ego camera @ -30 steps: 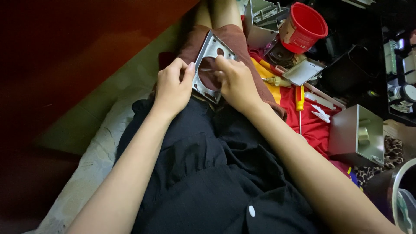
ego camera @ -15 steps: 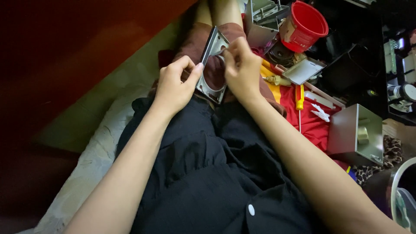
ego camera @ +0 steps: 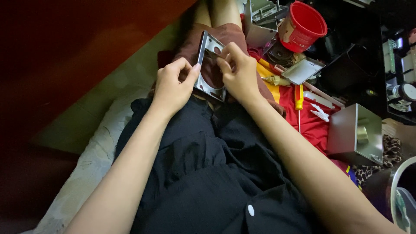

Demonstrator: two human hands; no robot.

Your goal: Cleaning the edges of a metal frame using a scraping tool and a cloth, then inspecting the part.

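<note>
A flat silver metal plate [ego camera: 207, 47] with cut-out holes rests tilted over my lap, on brown cloth. My left hand [ego camera: 172, 86] pinches the plate's left edge with thumb and fingers. My right hand [ego camera: 239, 71] grips its right side, fingertips at a hole near the top. I cannot tell whether a small part sits between those fingertips. Both forearms reach forward over my black garment [ego camera: 203, 173].
To the right on a red cloth lie a yellow-handled screwdriver [ego camera: 299, 99], a grey metal box [ego camera: 355, 133], a small silver tray [ego camera: 303, 71] and white bits. A red bucket [ego camera: 302, 27] and another metal housing [ego camera: 260, 21] stand further off. Dark equipment fills the far right.
The plate has been tipped up and turned more edge-on. My right hand has shifted from its lower right side up to the top edge; the left keeps its hold.
</note>
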